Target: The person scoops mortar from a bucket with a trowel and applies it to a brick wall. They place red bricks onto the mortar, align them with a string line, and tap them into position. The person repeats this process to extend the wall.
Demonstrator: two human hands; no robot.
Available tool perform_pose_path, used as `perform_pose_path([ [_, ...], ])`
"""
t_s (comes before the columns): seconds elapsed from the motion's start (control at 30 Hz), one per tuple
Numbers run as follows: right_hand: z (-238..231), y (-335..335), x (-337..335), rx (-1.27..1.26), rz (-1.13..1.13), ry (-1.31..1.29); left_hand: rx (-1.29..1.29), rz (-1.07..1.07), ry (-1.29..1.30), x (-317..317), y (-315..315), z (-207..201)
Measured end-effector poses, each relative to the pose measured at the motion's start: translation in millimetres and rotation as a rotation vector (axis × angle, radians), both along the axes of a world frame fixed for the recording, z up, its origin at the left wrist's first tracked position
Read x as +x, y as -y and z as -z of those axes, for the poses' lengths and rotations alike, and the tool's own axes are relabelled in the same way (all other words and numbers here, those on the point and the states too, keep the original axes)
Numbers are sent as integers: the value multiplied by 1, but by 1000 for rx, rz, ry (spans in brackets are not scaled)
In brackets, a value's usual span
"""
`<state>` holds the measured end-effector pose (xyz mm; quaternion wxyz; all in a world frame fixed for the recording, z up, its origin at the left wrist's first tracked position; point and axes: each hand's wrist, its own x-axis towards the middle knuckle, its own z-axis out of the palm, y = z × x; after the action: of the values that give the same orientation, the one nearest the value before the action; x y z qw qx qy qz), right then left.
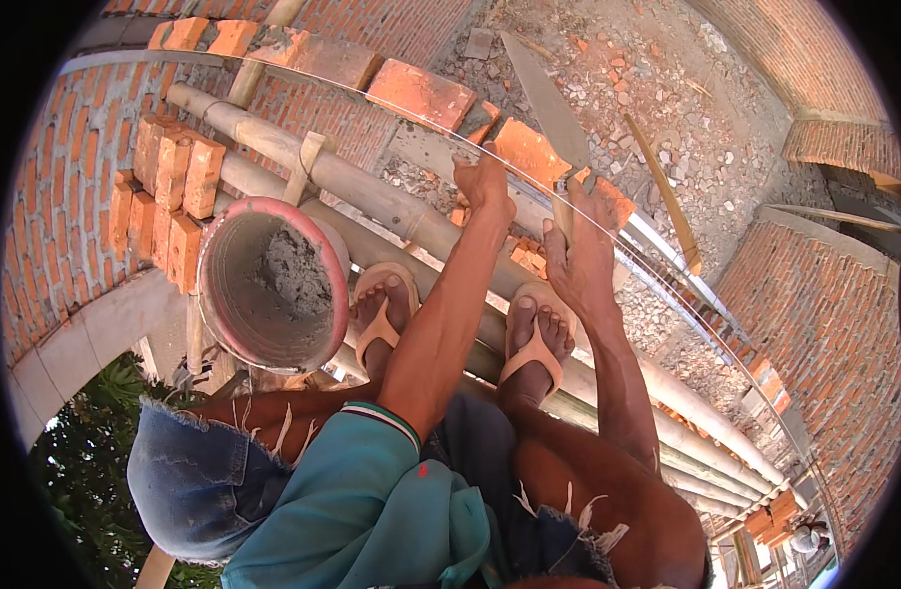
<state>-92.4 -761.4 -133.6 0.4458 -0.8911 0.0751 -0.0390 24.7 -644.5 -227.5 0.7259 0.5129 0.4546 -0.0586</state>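
My right hand (580, 240) is wrapped round the wooden handle of a trowel (546, 103). Its long grey pointed blade reaches away over the wall top, beside an orange brick (532, 152). To the left of that brick is my left hand (486, 185), its fingers curled in close to the wall edge; what they hold, if anything, is hidden. A taut string line (421, 119) runs along the row of bricks, in front of both hands. Farther left in the row lies a wide flat brick (421, 93), with a smaller brick piece (480, 122) next to it.
A round red-rimmed bucket (215, 324) with grey mortar (295, 275) stands left of my feet. Behind it are stacked bricks (172, 187). My sandalled feet rest on bamboo poles (372, 191), with gaps between them. Beyond the wall, rubble (656, 79) covers the ground near a plank (666, 196).
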Motion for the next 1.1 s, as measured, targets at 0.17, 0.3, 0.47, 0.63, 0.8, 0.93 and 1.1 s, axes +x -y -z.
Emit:
perform_pose_path([
  [0.17,-5,-28,38,150,4,-148,149,-72,203,61,-69,-3],
  [0.3,-9,-47,66,-94,-122,-8,170,-1,302,83,-83,2],
  [0.47,-13,-56,81,-299,-124,-127,358,72,156,81,-79,2],
  [0.63,-16,-52,83,-260,-148,-265,341,36,238,77,-77,-3],
  [0.8,-42,-24,27,48,-73,-257,193,48,387,73,-80,-4],
  [0.93,-76,40,-51,372,-280,-657,340,5,307,78,-93,-1],
  [1.1,-145,89,-72,689,-289,-736,701,120,469,99,-133,-16],
])
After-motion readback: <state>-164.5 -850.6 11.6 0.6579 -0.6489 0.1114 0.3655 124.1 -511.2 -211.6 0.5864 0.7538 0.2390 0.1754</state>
